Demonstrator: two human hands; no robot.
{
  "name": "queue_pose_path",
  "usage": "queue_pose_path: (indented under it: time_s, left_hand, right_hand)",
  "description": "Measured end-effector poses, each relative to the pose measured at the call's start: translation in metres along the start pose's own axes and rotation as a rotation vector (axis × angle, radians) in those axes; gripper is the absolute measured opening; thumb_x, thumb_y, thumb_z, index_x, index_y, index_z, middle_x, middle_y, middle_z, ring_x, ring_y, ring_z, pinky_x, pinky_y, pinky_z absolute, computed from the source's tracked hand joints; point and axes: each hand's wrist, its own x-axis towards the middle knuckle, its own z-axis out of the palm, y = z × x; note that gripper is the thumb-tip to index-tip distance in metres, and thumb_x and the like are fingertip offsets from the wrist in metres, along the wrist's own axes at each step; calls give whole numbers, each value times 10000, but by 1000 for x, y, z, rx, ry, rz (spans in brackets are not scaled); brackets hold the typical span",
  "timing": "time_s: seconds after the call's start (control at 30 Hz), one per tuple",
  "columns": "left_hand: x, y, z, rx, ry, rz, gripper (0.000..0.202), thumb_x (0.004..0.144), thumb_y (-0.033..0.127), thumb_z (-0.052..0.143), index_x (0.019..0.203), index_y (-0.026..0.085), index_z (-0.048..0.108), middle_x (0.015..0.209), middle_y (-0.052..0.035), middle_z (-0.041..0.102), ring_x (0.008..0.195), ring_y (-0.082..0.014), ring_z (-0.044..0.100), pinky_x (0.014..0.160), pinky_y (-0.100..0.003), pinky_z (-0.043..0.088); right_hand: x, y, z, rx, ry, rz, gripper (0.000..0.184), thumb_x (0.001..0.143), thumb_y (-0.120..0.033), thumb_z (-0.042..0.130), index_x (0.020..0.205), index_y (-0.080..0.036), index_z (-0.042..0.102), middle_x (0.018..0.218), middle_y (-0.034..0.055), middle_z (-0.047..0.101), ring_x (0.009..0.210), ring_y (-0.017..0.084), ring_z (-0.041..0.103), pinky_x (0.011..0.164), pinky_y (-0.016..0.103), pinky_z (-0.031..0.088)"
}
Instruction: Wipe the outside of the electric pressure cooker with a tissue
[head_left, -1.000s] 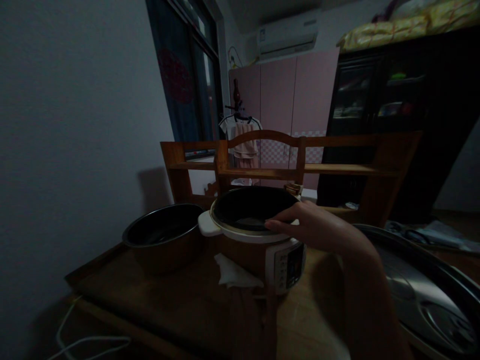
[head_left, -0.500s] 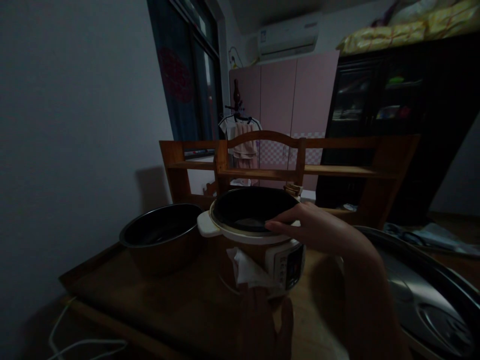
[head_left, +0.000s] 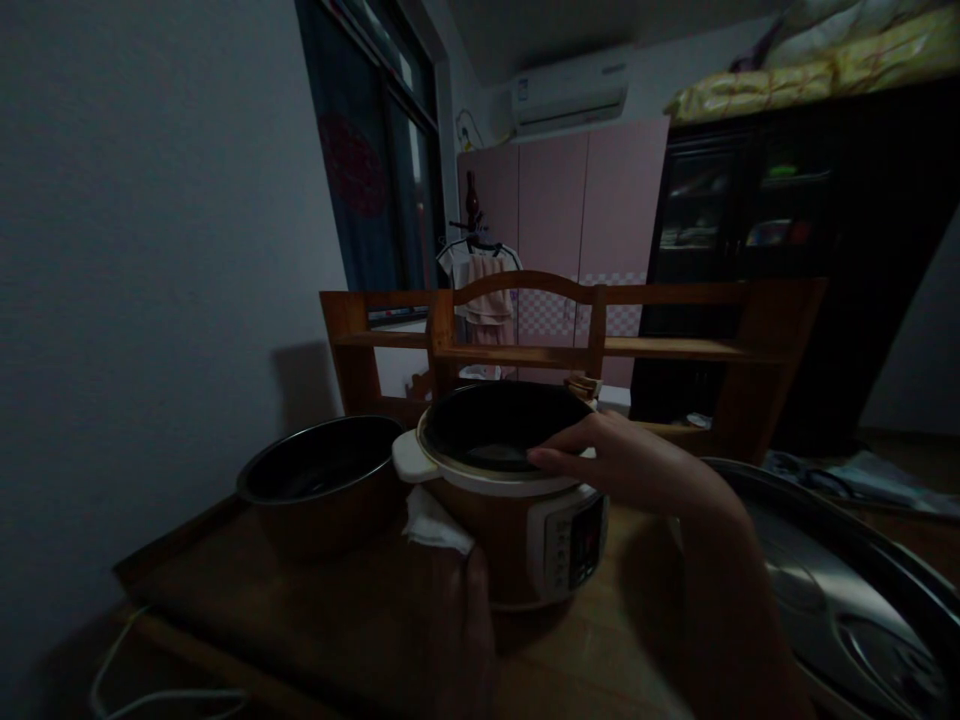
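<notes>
Multi-cooker (head_left: 501,525), one, lid off, dark inside, centred on a wooden table (head_left: 360,610); bearings taken from it, twelve farthest from the person. White cloth (head_left: 433,522), one, against its side at seven o'clock, grasped in the fingers of the left hand (head_left: 461,620). Right hand (head_left: 622,450), bent over the rim at four; whether the fingers grip, I cannot tell from here. Control panel (head_left: 574,545) at five. Dark-lined pot (head_left: 322,525) at nine. Metal lid (head_left: 817,580) at four, beyond the right forearm.
</notes>
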Motion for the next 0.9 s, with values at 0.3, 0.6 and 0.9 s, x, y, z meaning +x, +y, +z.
queue_pose_path:
  time_s: [0.3, 0.6, 0.9]
  left_hand:
    - [10, -19, 6, -89, 35, 40, 386, 904, 420, 569, 1227, 209, 570, 1332, -94, 551, 1183, -247, 547, 1005, -510, 455]
    - [16, -28, 6, -267, 151, -29, 349, 908, 411, 568, 1185, 199, 586, 1238, -82, 600, 1056, -209, 604, 902, -439, 526]
    - [20, -40, 5, -408, 266, -124, 225, 806, 437, 647, 921, 247, 680, 1179, -51, 669, 1287, -253, 499, 1085, -361, 400]
  right_hand:
    - [0, 2, -1, -13, 7, -3, 518, 955, -549, 448, 738, -149, 694, 591, -38, 508, 565, 87, 406, 518, 236, 264]
    - [-1, 1, 0, -3, 15, -14, 526, 953, -548, 443, 726, -140, 686, 592, -29, 500, 558, 92, 395, 507, 250, 246]
    - [0, 3, 0, -10, 23, -27, 536, 950, -563, 440, 667, -142, 615, 578, -44, 429, 555, 84, 360, 503, 245, 229]
